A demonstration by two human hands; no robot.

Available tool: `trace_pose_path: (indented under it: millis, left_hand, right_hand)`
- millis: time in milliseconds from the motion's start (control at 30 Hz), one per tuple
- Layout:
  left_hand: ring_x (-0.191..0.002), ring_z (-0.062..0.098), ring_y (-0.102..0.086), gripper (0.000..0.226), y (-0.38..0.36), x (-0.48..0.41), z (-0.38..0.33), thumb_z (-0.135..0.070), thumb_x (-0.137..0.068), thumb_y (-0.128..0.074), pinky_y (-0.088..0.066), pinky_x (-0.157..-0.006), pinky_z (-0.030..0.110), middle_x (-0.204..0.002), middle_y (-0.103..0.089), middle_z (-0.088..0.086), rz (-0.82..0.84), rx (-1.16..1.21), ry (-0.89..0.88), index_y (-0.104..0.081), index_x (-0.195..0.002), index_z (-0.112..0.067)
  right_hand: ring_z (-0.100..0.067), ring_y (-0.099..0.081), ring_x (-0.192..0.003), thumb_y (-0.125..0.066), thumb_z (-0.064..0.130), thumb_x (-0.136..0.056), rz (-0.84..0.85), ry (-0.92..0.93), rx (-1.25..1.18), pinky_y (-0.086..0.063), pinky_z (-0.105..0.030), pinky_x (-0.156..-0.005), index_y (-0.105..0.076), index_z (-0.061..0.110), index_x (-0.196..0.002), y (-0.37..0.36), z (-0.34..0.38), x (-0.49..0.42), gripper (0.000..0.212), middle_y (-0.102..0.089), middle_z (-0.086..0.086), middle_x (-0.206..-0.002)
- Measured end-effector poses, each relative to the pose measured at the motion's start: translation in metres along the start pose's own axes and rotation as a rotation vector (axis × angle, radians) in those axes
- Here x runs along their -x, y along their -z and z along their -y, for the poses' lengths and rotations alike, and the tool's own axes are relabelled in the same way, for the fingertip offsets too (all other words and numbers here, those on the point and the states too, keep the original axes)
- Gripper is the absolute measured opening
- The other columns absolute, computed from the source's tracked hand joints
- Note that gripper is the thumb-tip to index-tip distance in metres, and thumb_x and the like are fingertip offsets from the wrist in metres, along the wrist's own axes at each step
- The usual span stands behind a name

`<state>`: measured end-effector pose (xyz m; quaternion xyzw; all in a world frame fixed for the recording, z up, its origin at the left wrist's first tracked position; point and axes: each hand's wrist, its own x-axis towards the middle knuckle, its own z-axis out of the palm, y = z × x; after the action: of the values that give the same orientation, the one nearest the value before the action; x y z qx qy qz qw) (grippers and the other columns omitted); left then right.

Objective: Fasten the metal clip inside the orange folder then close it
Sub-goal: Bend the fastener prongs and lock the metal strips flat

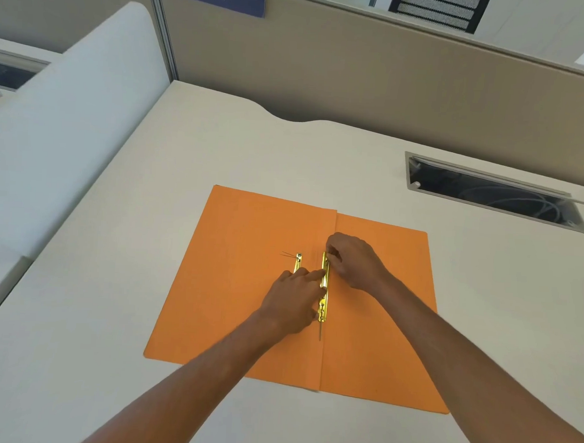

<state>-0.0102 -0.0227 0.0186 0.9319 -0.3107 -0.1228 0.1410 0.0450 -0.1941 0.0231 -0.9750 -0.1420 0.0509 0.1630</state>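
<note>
An orange folder (pixel 249 246) lies open and flat on the desk, its spine running toward me. A gold metal clip (pixel 324 283) sits along the spine, with a thin prong sticking out at its near end. My left hand (pixel 294 298) rests on the left flap, its fingertips pressing the clip's middle and lower part. My right hand (pixel 356 261) pinches the clip's far end between thumb and fingers. A second gold clip bar (pixel 297 262) lies loose on the left flap, partly hidden under my left hand.
The cream desk (pixel 112 314) meets a beige partition (pixel 357 73) at the back. A cable slot (pixel 496 193) opens in the desk at the right. A white divider panel (pixel 71 111) stands at the left.
</note>
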Motion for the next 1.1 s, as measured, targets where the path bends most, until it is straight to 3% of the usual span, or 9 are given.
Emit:
trace_pose_path:
  millis: [233, 400, 500, 733, 900, 1100]
  left_hand:
    - [-0.121, 0.024, -0.047, 0.038, 0.001, 0.001, -0.001, -0.024, -0.08, -0.073, -0.042, -0.093, 0.041, -0.143, -0.046, -0.004, -0.01, 0.001, -0.004, -0.065, -0.117, -0.022]
    - [-0.12, 0.024, -0.047, 0.037, 0.001, 0.001, -0.001, -0.024, -0.08, -0.073, -0.042, -0.092, 0.04, -0.141, -0.047, -0.004, -0.02, 0.0, -0.006, -0.065, -0.116, -0.022]
    - [-0.121, 0.024, -0.047, 0.037, 0.0, 0.002, -0.001, -0.024, -0.08, -0.073, -0.042, -0.092, 0.04, -0.144, -0.045, -0.005, -0.017, -0.004, -0.007, -0.065, -0.116, -0.022]
    - [-0.118, 0.024, -0.049, 0.036, 0.0, 0.002, -0.002, -0.024, -0.08, -0.074, -0.042, -0.089, 0.039, -0.14, -0.048, -0.004, -0.021, -0.015, -0.011, -0.066, -0.114, -0.02]
    - [-0.121, 0.024, -0.047, 0.038, -0.001, 0.002, -0.002, -0.024, -0.08, -0.073, -0.041, -0.09, 0.041, -0.145, -0.044, -0.004, -0.019, -0.008, -0.01, -0.065, -0.117, -0.019]
    - [-0.123, 0.023, -0.046, 0.038, -0.001, 0.004, -0.002, -0.024, -0.081, -0.072, -0.04, -0.093, 0.041, -0.148, -0.041, -0.004, -0.022, -0.005, -0.013, -0.064, -0.118, -0.019]
  right_hand:
    - [-0.028, -0.052, -0.076, -0.053, 0.001, -0.089, -0.047, 0.144, 0.169, -0.042, -0.041, -0.055, -0.052, 0.006, -0.087, -0.009, 0.006, 0.008, 0.006, -0.058, -0.011, -0.087]
    - [-0.028, -0.052, -0.078, -0.05, 0.0, -0.091, 0.003, 0.152, 0.141, -0.043, -0.041, -0.06, -0.053, 0.005, -0.088, -0.004, 0.007, 0.003, 0.006, -0.058, -0.011, -0.09]
    - [-0.029, -0.053, -0.077, -0.051, 0.002, -0.091, 0.068, 0.119, 0.094, -0.046, -0.044, -0.065, -0.053, 0.007, -0.086, 0.005, 0.005, -0.005, 0.008, -0.06, -0.008, -0.091]
    - [-0.021, -0.052, -0.079, -0.063, 0.003, -0.084, 0.237, -0.019, 0.032, -0.043, -0.034, -0.064, -0.062, 0.013, -0.08, 0.014, 0.005, -0.032, 0.012, -0.058, 0.003, -0.081]
    - [-0.019, -0.058, -0.076, -0.075, 0.003, -0.077, 0.249, -0.151, -0.075, -0.05, -0.035, -0.068, -0.07, 0.008, -0.075, 0.016, 0.004, -0.042, 0.008, -0.063, 0.0, -0.075]
    - [-0.009, -0.058, -0.066, -0.076, -0.001, -0.074, 0.236, -0.251, -0.177, -0.043, -0.027, -0.063, -0.073, -0.001, -0.073, 0.017, 0.006, -0.044, 0.003, -0.062, 0.007, -0.063]
